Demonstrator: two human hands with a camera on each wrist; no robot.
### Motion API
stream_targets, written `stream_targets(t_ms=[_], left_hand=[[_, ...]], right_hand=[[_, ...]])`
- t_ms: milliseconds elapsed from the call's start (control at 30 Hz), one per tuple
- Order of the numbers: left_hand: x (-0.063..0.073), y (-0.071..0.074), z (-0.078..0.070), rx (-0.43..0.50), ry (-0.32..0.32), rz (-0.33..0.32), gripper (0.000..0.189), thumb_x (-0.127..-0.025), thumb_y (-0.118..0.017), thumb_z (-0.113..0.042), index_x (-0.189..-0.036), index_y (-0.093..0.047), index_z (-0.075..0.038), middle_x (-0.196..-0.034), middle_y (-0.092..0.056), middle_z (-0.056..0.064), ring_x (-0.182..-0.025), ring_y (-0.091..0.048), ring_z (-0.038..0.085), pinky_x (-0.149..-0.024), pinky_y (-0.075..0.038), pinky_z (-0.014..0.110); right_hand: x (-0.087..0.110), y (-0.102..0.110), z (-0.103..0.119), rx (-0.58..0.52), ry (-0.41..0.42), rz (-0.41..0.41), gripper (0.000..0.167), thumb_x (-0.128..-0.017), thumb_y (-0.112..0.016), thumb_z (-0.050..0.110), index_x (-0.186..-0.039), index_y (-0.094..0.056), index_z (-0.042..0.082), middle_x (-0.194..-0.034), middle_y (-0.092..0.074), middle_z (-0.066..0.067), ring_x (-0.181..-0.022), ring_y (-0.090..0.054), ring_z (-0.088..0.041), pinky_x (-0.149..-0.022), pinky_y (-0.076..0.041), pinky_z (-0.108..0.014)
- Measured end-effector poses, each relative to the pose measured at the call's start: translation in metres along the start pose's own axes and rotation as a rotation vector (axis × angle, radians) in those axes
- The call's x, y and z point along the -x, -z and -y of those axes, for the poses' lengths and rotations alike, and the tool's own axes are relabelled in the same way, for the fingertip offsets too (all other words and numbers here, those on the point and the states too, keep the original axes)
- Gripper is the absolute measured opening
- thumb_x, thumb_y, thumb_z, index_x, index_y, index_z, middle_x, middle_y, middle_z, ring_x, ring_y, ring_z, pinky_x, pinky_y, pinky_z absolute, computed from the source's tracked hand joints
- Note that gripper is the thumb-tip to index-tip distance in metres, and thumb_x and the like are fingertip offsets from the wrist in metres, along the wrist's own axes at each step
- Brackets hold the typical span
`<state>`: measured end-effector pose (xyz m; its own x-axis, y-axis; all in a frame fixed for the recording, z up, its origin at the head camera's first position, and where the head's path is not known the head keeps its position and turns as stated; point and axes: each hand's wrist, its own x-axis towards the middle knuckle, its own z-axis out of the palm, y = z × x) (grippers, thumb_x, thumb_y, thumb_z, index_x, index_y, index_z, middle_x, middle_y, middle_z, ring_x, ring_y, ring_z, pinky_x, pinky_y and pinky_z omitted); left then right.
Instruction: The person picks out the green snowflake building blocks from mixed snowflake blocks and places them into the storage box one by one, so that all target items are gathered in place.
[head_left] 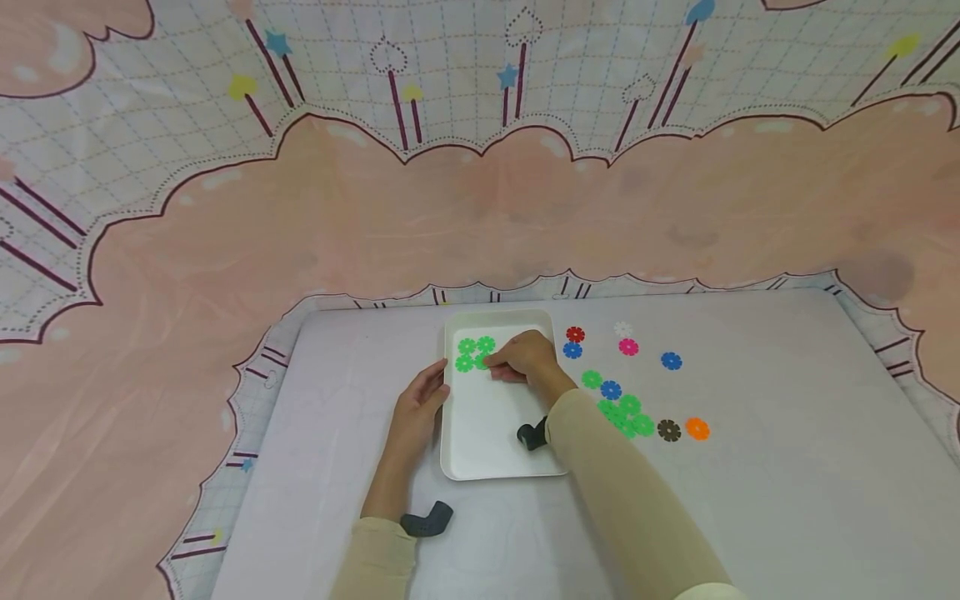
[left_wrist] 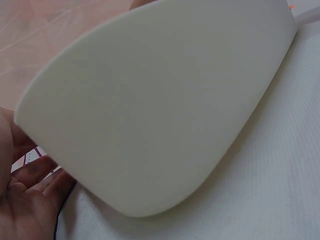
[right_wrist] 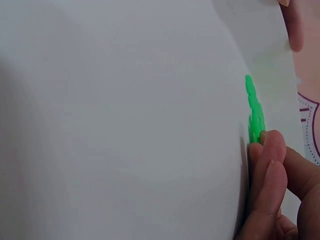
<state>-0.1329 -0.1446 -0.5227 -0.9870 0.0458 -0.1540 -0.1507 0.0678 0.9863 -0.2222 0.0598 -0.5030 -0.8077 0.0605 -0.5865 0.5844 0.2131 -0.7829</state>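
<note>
A white tray lies on the table, with flat green notched discs grouped near its far left corner. My right hand reaches over the tray and pinches a green disc at the group's lower right, close to the tray floor. In the right wrist view, the fingertips meet at the green edge. My left hand rests along the tray's left side; the left wrist view has its fingers against the outer wall.
Right of the tray lies a pile of green discs. Around it are blue, red, pink, white, brown and orange discs. Black wrist mounts sit on both arms.
</note>
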Motion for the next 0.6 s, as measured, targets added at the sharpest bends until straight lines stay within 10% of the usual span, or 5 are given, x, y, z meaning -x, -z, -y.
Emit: stream_targets(t_ms=[600], left_hand=[[-0.0004,0.0002,0.0007,-0.008,0.007,-0.006,0.043,-0.104,-0.058,-0.015,-0.147,-0.054,-0.021,-0.153,-0.053,0.001,-0.144,-0.048,0.017,-0.117,-0.042,0.033]], right_hand=[[-0.0002,-0.0019,0.0023,0.031,-0.023,-0.04,0.024,-0.075,-0.09,0.008,-0.088,-0.071,0.003,-0.072,-0.075,-0.008,-0.053,-0.069,-0.011,-0.05,-0.056,-0.019]])
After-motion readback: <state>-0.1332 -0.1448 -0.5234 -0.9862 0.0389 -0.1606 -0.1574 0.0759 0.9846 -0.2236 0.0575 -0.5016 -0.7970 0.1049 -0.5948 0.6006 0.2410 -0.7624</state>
